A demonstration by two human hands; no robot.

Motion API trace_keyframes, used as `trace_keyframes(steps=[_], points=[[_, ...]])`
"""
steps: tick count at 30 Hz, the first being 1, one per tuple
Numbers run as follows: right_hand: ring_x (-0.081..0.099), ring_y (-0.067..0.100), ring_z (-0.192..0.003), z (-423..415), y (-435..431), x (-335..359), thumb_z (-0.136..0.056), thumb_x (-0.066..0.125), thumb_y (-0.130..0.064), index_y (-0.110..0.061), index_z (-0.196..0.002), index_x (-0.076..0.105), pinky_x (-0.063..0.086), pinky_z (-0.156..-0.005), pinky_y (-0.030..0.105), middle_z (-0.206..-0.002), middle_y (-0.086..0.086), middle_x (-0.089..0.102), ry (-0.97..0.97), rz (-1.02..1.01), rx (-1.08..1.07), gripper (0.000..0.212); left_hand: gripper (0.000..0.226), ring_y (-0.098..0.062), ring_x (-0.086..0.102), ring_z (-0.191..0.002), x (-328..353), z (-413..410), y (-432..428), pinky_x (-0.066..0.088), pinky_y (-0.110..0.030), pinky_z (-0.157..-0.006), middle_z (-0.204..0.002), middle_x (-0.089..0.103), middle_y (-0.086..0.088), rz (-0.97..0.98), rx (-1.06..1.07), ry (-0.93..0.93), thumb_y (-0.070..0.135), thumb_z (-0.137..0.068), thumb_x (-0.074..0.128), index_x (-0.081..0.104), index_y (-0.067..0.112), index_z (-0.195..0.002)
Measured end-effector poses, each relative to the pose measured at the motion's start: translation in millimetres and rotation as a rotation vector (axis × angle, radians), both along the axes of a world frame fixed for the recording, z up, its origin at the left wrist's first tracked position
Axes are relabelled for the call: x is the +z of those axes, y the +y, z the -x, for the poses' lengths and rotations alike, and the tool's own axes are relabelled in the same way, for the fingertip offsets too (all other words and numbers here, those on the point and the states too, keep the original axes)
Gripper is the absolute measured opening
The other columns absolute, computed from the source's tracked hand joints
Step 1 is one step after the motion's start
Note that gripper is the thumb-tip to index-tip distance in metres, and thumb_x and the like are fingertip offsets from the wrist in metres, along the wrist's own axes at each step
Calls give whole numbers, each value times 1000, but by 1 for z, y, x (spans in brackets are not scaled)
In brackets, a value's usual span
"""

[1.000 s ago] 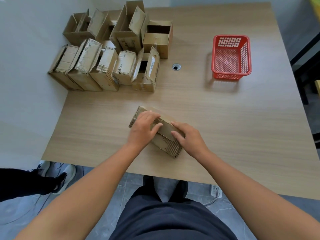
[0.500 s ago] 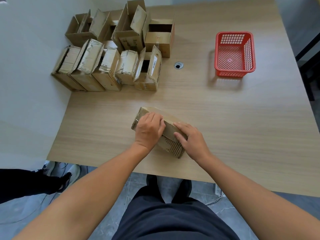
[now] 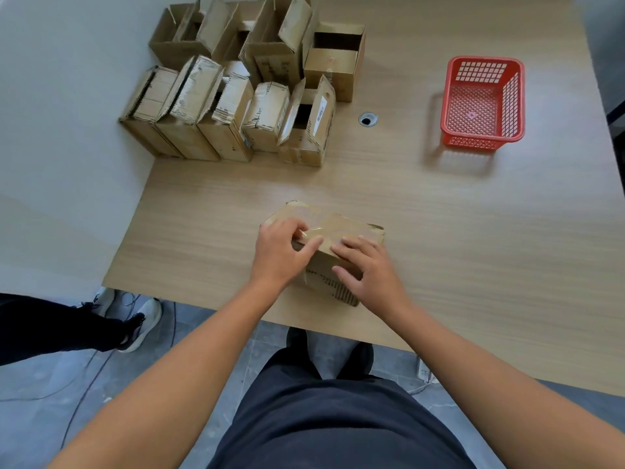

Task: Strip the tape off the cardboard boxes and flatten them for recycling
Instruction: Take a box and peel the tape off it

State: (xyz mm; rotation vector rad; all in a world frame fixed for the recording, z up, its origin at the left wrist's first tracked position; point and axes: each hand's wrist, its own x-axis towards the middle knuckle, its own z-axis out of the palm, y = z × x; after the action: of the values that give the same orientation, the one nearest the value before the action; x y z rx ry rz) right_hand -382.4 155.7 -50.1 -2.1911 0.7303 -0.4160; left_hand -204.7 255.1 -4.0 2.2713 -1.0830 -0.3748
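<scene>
From where I stand, the job looks barely begun. The small brown cardboard box [image 3: 341,228] sits near the front edge of the pale wood-grain table [image 3: 456,238], right in front of the person and still fully box-shaped. The left hand [image 3: 280,255] pinches a strip of clear glossy tape [image 3: 309,233] between thumb and forefinger at the box's top face, where the film catches the light and looks lifted at one end. The right hand [image 3: 372,275] braces the box: its fingers lie fairly straight and slightly spread across the top, with the thumb against the near side.

At the back left corner stands a cluster of cardboard boxes [image 3: 236,103], packed side by side in two rows, most with flaps raised. None of them lies flat, so I judge all the flattening is still to do. Whether their tape is already off I cannot tell, though several flaps have a shiny sheen.

The cardboard is matt, with ragged corrugated edges showing as dark ribbing along the flaps and along the near face of the held box. Its far corners look torn and soft. A red plastic mesh basket [image 3: 514,96] sits well apart at the right, rigid and perforated, and a small round cable hole [image 3: 367,119] lies between it and the cluster.
</scene>
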Motion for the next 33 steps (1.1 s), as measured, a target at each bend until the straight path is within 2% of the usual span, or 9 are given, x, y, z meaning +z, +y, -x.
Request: trace_keyframes(steps=[3, 7, 11, 16, 19, 21, 23, 28, 33], points=[[49, 24, -125, -6, 0, -1, -96, 71, -31, -22, -124, 74, 37, -110, 51, -130, -2, 64, -10, -86, -69, 29, 40, -21, 53, -111, -2, -8, -13, 38, -37, -103, -98, 60, 10, -262, 20, 28, 61, -77, 76, 66, 34, -106], [39, 17, -130, -4, 4, -8, -97, 65, -46, -29, -134, 67, 34, -106, 49, -138, -6, 56, 115, -28, -49, 40, 31, -22, 42, -119, -10, -14, -17, 36, -38, -97, -97, 53, 17, -393, 93, 151, 58, -79, 74, 62, 47, -105], [30, 30, -149, -1, 3, -15, -95, 65, -51, -35, -138, 64, 27, -113, 50, -155, -2, 49, 180, 5, -31, 46, 22, -23, 43, -119, -17, -8, -10, 29, -36, -89, -100, 51, 19, -368, 87, 67, 52, -91, 64, 64, 43, -111], [38, 37, -142, 1, 2, -15, -94, 66, -52, -30, -135, 67, 38, -109, 58, -148, 1, 57, 190, 59, 20, 47, 18, -26, 50, -120, -19, -10, 0, 42, -42, -100, -115, 62, 8, -280, 77, 21, 29, -101, 53, 70, 31, -108], [39, 37, -141, 0, -3, -12, -93, 66, -53, -31, -136, 67, 38, -109, 58, -147, 1, 57, 206, 52, 23, 48, 20, -24, 52, -122, -13, -17, -7, 41, -42, -106, -117, 64, 6, -301, 83, 96, 41, -99, 58, 69, 30, -111], [39, 36, -140, -1, -5, -11, -93, 65, -55, -33, -137, 66, 39, -108, 58, -148, -1, 57, 225, 54, 26, 49, 37, -18, 52, -119, -11, -19, -13, 41, -41, -105, -114, 62, 8, -379, 60, 119, 60, -85, 68, 67, 34, -112], [40, 35, -140, -2, -6, -9, -93, 65, -55, -34, -137, 65, 40, -107, 57, -147, -2, 57, 233, 64, 31, 49, 44, -17, 50, -118, -11, -19, -16, 42, -40, -102, -110, 59, 12, -426, 68, 102, 67, -75, 73, 65, 41, -109], [42, 38, -137, -1, -6, -11, -93, 67, -51, -30, -135, 68, 41, -108, 55, -144, 0, 60, 208, 67, 43, 47, 19, -20, 47, -118, -16, -11, -15, 31, -36, -87, -102, 53, 21, -375, 116, 48, 53, -89, 66, 61, 44, -105], [39, 38, -138, -2, -6, -8, -94, 66, -50, -29, -137, 66, 35, -115, 46, -146, 2, 58, 209, 59, 48, 48, 12, -23, 43, -117, -17, 0, -14, 29, -37, -83, -111, 55, 16, -357, 110, 12, 42, -100, 54, 64, 38, -105]])
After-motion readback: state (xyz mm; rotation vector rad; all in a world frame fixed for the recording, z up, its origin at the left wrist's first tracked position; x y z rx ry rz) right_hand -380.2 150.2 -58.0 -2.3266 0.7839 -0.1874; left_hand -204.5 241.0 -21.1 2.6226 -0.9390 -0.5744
